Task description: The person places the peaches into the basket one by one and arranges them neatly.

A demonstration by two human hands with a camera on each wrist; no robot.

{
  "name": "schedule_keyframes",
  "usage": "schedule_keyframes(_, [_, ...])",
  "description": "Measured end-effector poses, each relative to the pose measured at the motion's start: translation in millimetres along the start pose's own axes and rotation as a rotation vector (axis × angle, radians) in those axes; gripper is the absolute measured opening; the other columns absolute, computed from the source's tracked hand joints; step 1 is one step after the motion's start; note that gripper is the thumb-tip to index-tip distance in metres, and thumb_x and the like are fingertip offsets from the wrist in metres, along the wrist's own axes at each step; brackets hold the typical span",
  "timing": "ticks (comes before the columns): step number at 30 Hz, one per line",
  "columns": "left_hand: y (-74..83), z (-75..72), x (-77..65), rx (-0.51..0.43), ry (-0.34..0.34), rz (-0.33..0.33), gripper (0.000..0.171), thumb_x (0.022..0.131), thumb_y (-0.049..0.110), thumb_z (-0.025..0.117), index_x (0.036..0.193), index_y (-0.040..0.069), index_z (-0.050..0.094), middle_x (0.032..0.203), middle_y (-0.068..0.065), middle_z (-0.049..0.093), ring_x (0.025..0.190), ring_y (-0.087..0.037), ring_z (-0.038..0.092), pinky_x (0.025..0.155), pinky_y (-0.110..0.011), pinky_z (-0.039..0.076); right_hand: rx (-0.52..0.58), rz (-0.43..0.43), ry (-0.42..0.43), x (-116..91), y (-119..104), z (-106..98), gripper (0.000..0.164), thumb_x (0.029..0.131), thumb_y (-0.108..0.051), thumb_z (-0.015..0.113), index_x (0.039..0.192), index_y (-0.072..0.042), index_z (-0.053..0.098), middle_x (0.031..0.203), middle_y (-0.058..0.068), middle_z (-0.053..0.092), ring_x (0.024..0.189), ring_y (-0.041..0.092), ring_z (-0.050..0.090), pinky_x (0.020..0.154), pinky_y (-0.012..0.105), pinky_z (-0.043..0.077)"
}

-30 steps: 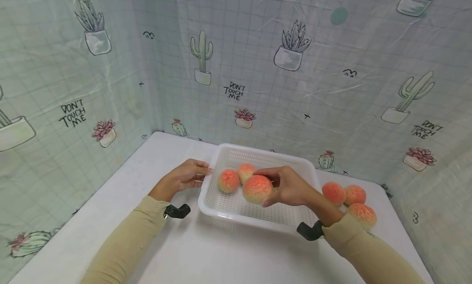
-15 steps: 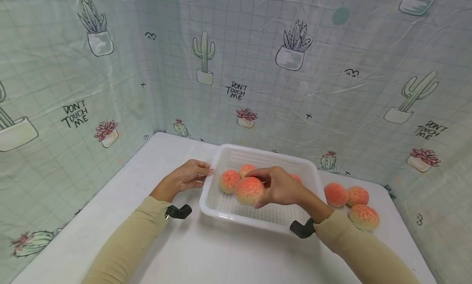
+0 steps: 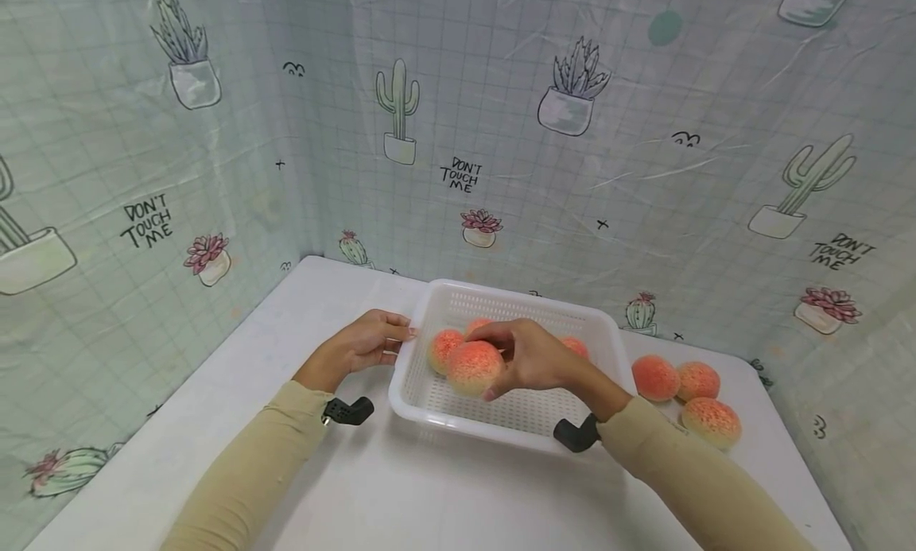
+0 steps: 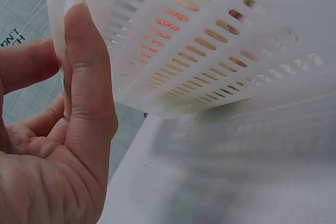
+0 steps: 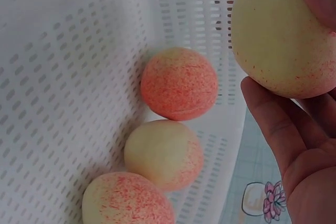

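Observation:
A white plastic basket [image 3: 501, 433] with slotted walls stands on the table. My left hand [image 3: 374, 340] pinches its left rim between thumb and fingers; in the left wrist view the thumb [image 4: 86, 72] lies along the wall. Above the basket's left half, my right hand [image 3: 533, 356] grips an orange-and-cream peach [image 3: 474, 368], its fingers and thumb around the sides. Inside the basket are a peach [image 3: 442, 349] at the left, one [image 3: 481, 326] behind it and another [image 3: 575, 347] toward the right, partly hidden by the hand. The right wrist view shows three peaches [image 5: 178, 83] in a row.
Several more peaches [image 3: 708, 421] lie together on the white table [image 3: 429, 503] to the right of the basket, beside my right forearm. A patterned cloth with cacti [image 3: 401, 209] hangs behind the table and along its sides.
My right hand has moved left over the basket with the peach. The peach at the basket's right has come into sight behind that hand. My left hand keeps its hold on the rim.

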State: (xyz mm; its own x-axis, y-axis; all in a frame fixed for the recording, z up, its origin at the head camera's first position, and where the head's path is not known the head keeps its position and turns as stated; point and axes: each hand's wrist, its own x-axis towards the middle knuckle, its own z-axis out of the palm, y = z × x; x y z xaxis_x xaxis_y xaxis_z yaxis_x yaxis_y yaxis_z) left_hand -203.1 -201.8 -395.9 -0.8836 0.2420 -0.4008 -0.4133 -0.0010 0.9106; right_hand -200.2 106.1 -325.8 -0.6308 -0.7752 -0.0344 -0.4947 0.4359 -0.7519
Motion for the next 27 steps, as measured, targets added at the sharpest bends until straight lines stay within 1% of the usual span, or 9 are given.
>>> schedule_keyframes(6, [0.2,1.1,0.8,-0.009,0.01,-0.01,0.037,0.102,0.01,0.064,0.136,-0.006,0.059,0.111,-0.007,0.07,0.093,-0.018,0.068,0.078,-0.034,0.063,0.001,-0.008,-0.008,8,5,2,0.075,0.069,-0.021,0.098,0.137,-0.013,0.066,0.134,0.002,0.07,0.114,0.018,0.067,0.1,0.037,0.058])
schedule_keyframes(11, [-0.7,-0.2,2.0,-0.011,0.008,-0.005,0.039,0.103,0.011,0.063,0.137,-0.007,0.058,0.111,-0.006,0.07,0.093,-0.018,0.069,0.078,-0.034,0.064,0.023,0.002,-0.014,14,9,3,0.074,0.07,-0.019,0.097,0.136,-0.013,0.066,0.132,0.002,0.07,0.115,0.019,0.067,0.101,0.037,0.058])
schedule_keyframes(19, [-0.2,-2.0,0.6,-0.011,0.017,-0.002,0.039,0.102,0.011,0.064,0.137,-0.007,0.059,0.112,-0.007,0.069,0.094,-0.019,0.067,0.079,-0.034,0.064,0.043,0.008,-0.034,22,7,4,0.072,0.07,-0.017,0.097,0.136,-0.013,0.066,0.132,0.002,0.071,0.114,0.019,0.067,0.101,0.039,0.058])
schedule_keyframes(23, [-0.3,-1.2,0.1,-0.015,0.021,-0.005,0.038,0.101,0.01,0.065,0.135,-0.006,0.06,0.111,-0.006,0.068,0.094,-0.019,0.067,0.079,-0.035,0.063,0.057,0.003,-0.047,24,8,6,0.072,0.07,-0.016,0.096,0.136,-0.013,0.066,0.132,0.002,0.07,0.113,0.02,0.067,0.099,0.038,0.059])
schedule_keyframes(27, [-0.1,-0.3,0.0,-0.02,0.021,-0.007,0.037,0.101,0.011,0.066,0.134,-0.006,0.061,0.109,-0.006,0.069,0.092,-0.019,0.066,0.078,-0.034,0.063,0.073,0.016,-0.062,25,11,9,0.072,0.07,-0.015,0.096,0.136,-0.013,0.067,0.132,0.002,0.07,0.115,0.02,0.067,0.099,0.037,0.058])
